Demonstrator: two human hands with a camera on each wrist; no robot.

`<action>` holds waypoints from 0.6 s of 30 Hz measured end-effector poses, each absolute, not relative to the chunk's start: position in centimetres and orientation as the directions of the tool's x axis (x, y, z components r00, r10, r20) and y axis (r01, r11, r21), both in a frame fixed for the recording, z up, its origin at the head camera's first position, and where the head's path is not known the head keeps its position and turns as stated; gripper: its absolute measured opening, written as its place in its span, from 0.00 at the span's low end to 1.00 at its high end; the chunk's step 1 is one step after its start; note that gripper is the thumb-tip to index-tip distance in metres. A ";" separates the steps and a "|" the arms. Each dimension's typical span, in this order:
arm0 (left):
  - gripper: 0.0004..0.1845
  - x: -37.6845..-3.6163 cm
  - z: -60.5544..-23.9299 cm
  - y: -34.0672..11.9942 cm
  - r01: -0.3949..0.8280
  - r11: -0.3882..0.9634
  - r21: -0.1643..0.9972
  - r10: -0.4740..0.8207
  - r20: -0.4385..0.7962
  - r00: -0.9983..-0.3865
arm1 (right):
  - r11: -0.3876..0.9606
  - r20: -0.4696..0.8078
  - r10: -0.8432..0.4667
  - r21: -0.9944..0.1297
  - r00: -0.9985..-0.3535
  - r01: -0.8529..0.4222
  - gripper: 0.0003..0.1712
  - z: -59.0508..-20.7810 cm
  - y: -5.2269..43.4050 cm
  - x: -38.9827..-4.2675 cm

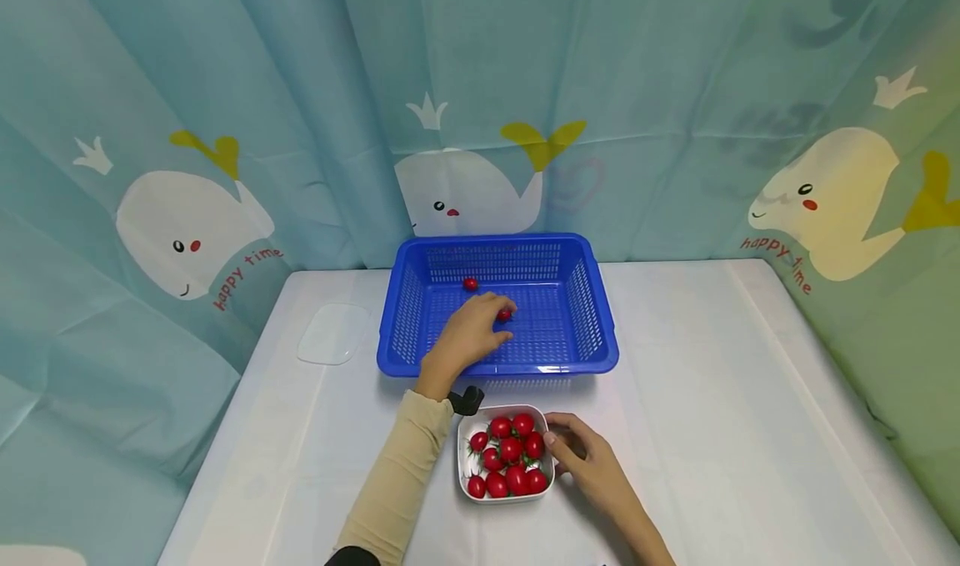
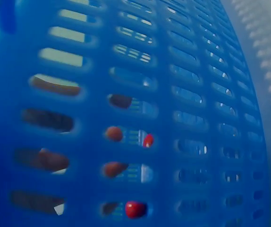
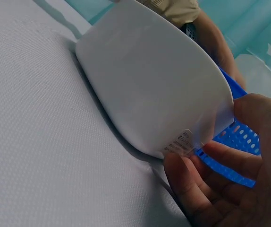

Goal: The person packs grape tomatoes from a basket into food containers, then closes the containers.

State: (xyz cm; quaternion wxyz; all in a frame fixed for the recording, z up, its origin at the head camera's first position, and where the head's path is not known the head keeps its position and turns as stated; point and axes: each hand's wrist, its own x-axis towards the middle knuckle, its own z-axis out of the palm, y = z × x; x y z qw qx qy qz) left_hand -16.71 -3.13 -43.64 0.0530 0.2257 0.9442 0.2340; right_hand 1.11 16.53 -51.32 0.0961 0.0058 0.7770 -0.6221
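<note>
We count two containers on the desk [image 1: 712, 399]: one blue basket [image 1: 592, 308] at the back and one white bowl [image 1: 463, 458] just in front of it, with a single clear lid [image 1: 332, 333] lying flat to the left of the basket. In the bowl we count about eleven red cherry tomatoes [image 1: 512, 449], heaped together and filling most of it. In the basket we count two more: one tomato [image 1: 470, 283] lying alone toward the back wall, apart from our hand, and a second tomato [image 1: 504, 315] at the tips of our left hand [image 1: 468, 333]. That hand reaches over the basket's near rim, its fingers [image 1: 501, 303] curled and drawn together about the second tomato; we cannot tell whether they pinch it or only touch it. In the left wrist view we see only the slotted blue wall close up, with bits of red and of fingers showing through the slots. Our right hand [image 1: 588, 458] rests against the right side of the bowl, thumb at the rim. In the right wrist view its fingers [image 3: 206, 189] lie loosely apart, gently bent, touching the bowl's outer wall near a small printed label [image 3: 180, 142] rather than clamped on it. The bowl stands upright on the desk.
</note>
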 end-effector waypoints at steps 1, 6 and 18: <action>0.22 -16.8 -43.7 -3.0 0.403 0.793 0.457 0.455 -0.005 -0.891 | 0.230 -0.155 -0.112 -0.965 -0.982 0.127 0.22 -51.4 16.5 1.1; 0.22 -17.2 -43.9 -2.5 0.422 0.810 0.407 0.481 -0.051 -0.875 | 0.237 -0.164 -0.104 -0.962 -0.981 0.136 0.21 -51.6 16.5 1.3; 0.24 -17.5 -44.4 -2.2 0.389 0.834 0.391 0.460 -0.104 -0.882 | 0.250 -0.163 -0.103 -0.959 -0.981 0.133 0.20 -51.7 16.5 1.2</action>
